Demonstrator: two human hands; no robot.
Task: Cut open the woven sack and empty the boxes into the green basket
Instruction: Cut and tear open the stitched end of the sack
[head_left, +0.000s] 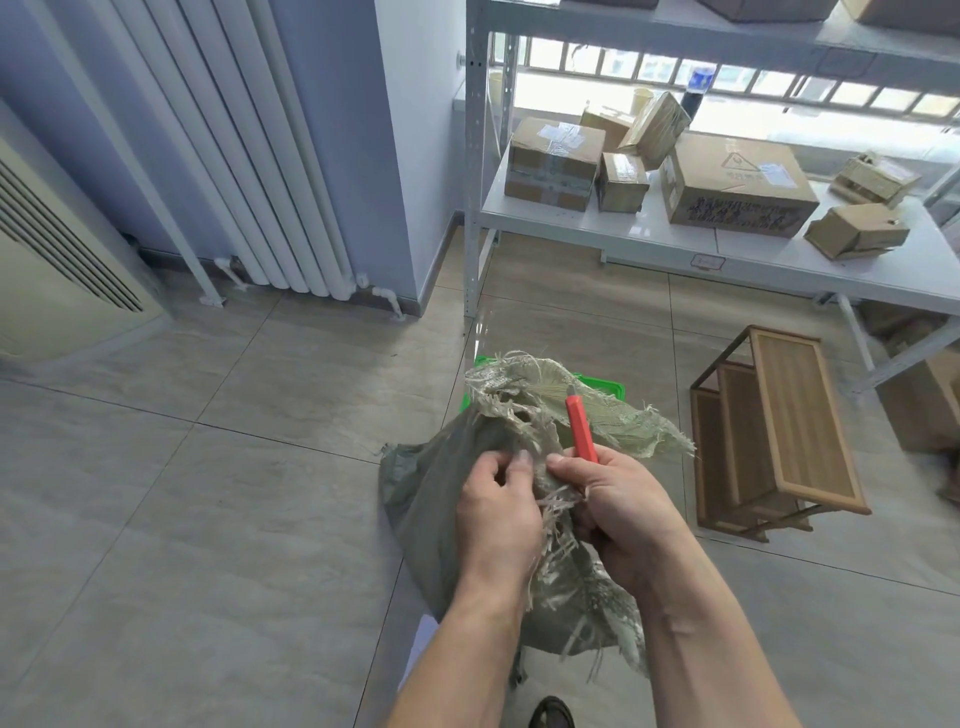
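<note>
The right hand (618, 499) is closed around a red box cutter (581, 427), its handle sticking up out of the fist toward the far side, while the thumb also presses the frayed cloth. The left hand (496, 499) pinches the torn edge of the woven sack (441, 499) between thumb and fingers, just beside the right thumb. Loose strands hang between the two hands.

The sack is held up off the floor, its mouth already ragged and spread open at the top, its body sagging below the wrists. Behind and under its upper part, only a corner and a strip of rim of the green basket (602, 387) show. Whether any boxes are inside the sack cannot be told; it looks slack.

Risks, as I judge them: the cutter's tip sits right against the cloth, and whether the blade is out cannot be seen, so a tug by the left hand could drag fingers into it. The frayed weave could tear unevenly or slip from the pinch. The basket is mostly hidden, so anything tipped out blind could miss it and land on the tiled floor (208, 467).

Farther off stand a wooden rack (779, 431) and a shelf (769, 260) carrying cardboard cartons (737, 179).
</note>
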